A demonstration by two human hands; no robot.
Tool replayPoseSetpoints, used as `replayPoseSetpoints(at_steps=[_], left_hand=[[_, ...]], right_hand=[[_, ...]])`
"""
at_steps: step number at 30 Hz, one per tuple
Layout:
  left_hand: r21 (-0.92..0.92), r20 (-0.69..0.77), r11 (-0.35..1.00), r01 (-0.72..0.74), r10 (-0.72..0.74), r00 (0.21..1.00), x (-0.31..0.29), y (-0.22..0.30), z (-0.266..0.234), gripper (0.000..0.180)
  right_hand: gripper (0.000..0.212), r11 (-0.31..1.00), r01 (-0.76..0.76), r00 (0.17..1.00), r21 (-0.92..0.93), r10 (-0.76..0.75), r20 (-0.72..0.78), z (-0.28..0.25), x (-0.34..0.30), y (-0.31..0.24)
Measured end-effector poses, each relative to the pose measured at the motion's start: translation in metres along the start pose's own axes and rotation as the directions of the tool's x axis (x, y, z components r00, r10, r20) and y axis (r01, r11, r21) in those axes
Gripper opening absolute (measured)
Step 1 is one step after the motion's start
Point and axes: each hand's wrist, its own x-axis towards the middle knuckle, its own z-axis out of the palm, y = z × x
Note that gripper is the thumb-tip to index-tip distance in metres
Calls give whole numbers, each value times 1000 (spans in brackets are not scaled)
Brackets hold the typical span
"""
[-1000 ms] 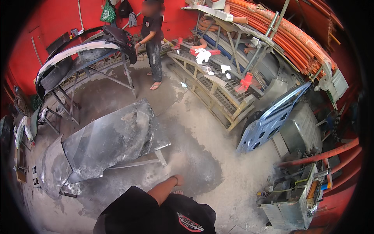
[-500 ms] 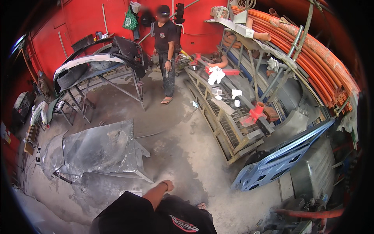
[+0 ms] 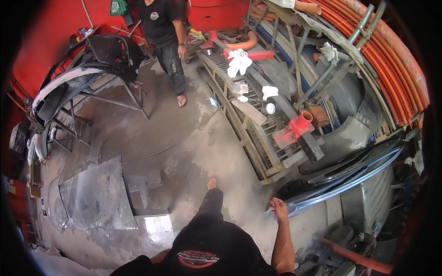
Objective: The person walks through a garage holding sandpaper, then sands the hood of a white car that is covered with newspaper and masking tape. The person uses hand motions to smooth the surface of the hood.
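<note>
My right hand (image 3: pixel 279 209) is stretched forward with its fingers loosely bent and apart, and nothing shows in it. It overlaps the near end of a light-blue car door panel (image 3: pixel 340 184) that leans at the right; whether they touch I cannot tell. My left hand (image 3: pixel 161 256) hangs low beside my body, mostly hidden by my dark shirt, its fingers out of sight. Ahead on the left, a dull grey sheet-metal car panel (image 3: pixel 94 198) rests on a low stand.
A slatted metal rack (image 3: pixel 258 152) bears a red pipe stand (image 3: pixel 299 126) and white cloths (image 3: pixel 239 62). Orange pipes (image 3: pixel 391 60) are stacked at right. A bumper (image 3: pixel 69 80) sits on trestles. A person (image 3: pixel 165 41) in dark clothes stands ahead.
My left arm has swung back from in front of me; my right arm has come forward into view. I have moved forward, and the grey panel now appears further left.
</note>
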Motion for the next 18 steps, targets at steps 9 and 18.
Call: replayPoseSetpoints(at_steps=[9, 18], left_hand=[[-363, -320, 926, 103, -227, 920, 181, -35, -356, 31], [-544, -672, 794, -272, -218, 708, 192, 121, -777, 33]], right_hand=[[36, 803, 445, 819, -397, -187, 542, 240, 89, -127], [33, 981, 121, 947, 151, -159, 280, 271, 290, -386]])
